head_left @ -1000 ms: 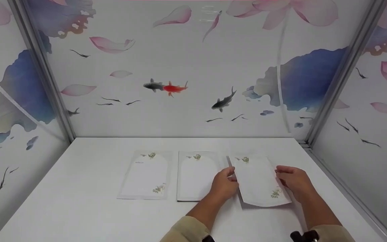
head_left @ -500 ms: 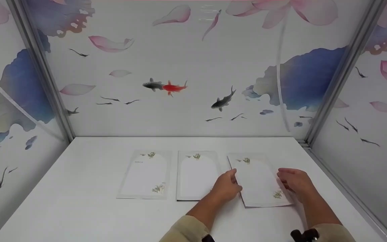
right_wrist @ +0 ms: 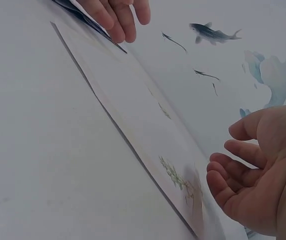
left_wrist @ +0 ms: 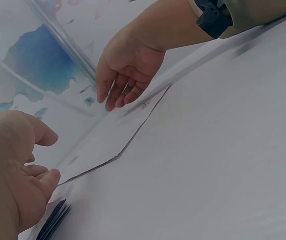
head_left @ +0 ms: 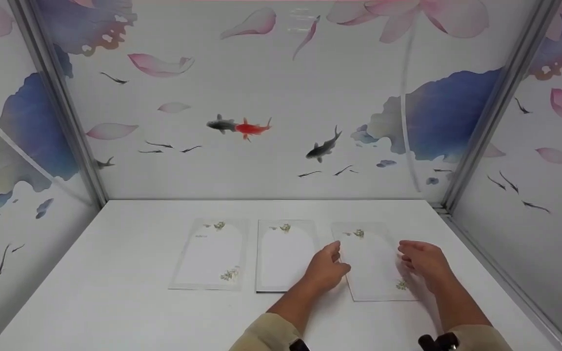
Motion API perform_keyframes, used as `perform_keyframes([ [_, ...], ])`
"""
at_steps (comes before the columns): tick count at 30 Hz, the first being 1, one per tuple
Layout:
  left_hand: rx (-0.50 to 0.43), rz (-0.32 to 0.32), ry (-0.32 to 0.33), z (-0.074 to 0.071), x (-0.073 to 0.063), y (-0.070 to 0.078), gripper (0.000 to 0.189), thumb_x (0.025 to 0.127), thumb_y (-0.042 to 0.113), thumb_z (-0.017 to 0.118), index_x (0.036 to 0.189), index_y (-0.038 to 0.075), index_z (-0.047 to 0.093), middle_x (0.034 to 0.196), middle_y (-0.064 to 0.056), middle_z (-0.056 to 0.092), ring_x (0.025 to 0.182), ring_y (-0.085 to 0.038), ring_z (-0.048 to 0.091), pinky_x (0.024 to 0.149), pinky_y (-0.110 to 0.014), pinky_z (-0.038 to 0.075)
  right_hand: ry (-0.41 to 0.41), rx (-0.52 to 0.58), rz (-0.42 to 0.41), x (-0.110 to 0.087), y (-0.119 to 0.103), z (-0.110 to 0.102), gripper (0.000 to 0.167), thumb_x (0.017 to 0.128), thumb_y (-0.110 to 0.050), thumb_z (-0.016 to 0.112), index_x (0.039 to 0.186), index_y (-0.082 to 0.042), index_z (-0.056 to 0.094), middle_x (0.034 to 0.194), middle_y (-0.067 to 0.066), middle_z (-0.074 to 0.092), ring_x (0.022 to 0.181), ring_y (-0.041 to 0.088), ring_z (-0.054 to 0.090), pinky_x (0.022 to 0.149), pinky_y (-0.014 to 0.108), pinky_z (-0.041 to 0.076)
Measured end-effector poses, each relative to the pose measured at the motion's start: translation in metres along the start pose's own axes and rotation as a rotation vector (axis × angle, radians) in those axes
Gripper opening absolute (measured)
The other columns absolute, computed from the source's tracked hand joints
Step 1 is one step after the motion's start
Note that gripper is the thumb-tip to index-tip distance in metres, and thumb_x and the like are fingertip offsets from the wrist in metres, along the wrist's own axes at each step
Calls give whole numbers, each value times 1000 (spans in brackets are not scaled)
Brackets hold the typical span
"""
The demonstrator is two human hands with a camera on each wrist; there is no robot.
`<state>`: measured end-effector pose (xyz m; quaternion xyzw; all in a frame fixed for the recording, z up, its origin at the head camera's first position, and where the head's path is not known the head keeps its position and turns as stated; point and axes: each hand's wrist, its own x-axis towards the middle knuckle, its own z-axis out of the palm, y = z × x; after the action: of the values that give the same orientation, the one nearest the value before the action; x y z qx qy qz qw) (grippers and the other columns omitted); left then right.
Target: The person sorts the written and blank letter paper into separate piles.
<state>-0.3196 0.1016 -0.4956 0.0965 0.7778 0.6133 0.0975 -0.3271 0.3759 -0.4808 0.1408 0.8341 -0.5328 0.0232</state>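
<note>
A sheet of paper (head_left: pixel 371 265) with a small floral print in two corners lies on the white table at the right. My left hand (head_left: pixel 327 268) is at its left edge, fingers loosely bent and thumb apart. Past the right edge hovers my right hand (head_left: pixel 427 263); in the right wrist view its relaxed fingers (right_wrist: pixel 223 175) hold nothing. The left wrist view shows the sheet (left_wrist: pixel 105 140) lying between both hands, its near edge slightly bent. Left of it is a stack of similar sheets (head_left: pixel 283 258) with dark edges, partly hidden behind my left forearm.
Another printed sheet (head_left: pixel 210 258), with a short line of text near its top, lies left of the stack. Panels printed with fish and petals enclose the table (head_left: pixel 130 302) at the back (head_left: pixel 261 180) and sides, with metal posts (head_left: pixel 495 107) at the corners.
The right sheet, earlier curved up at its near edge between my hands, has settled flat on the table. My fingers have loosened from it, and the right hand has shifted slightly up and left.
</note>
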Motion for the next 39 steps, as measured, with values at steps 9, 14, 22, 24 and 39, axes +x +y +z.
perform_keyframes([
  [9,31,40,22,-31,-4,-2,68,102,25,67,164,13,43,168,-7,48,155,-29,49,127,-50,43,-44,-9,-68,1,-15,19,60,110,-43,57,157,-5,52,159,24,54,137,36,61,118,49,51],
  [14,26,57,79,-65,-1,-5,67,104,26,65,165,13,41,169,-7,48,156,-29,47,127,-48,43,-50,11,-69,3,-28,35,57,110,-40,59,156,-7,53,157,22,56,136,36,62,120,50,49],
  [22,46,67,151,-114,-5,-16,68,104,26,65,165,11,40,168,-9,48,156,-30,47,127,-48,43,-71,49,-98,5,-51,79,48,108,-39,63,148,-13,62,150,17,63,134,33,65,121,51,49],
  [24,51,59,167,-126,-7,-19,68,104,26,65,165,11,41,168,-9,48,157,-31,47,127,-50,43,-74,60,-110,5,-57,92,47,108,-38,64,147,-13,63,149,16,64,133,33,65,121,51,50],
  [39,88,-56,297,-187,-17,-35,69,103,27,66,166,13,40,168,-8,48,158,-32,45,127,-53,42,-107,149,-127,2,-86,141,36,106,-33,67,138,-17,70,143,12,69,131,30,67,119,49,52],
])
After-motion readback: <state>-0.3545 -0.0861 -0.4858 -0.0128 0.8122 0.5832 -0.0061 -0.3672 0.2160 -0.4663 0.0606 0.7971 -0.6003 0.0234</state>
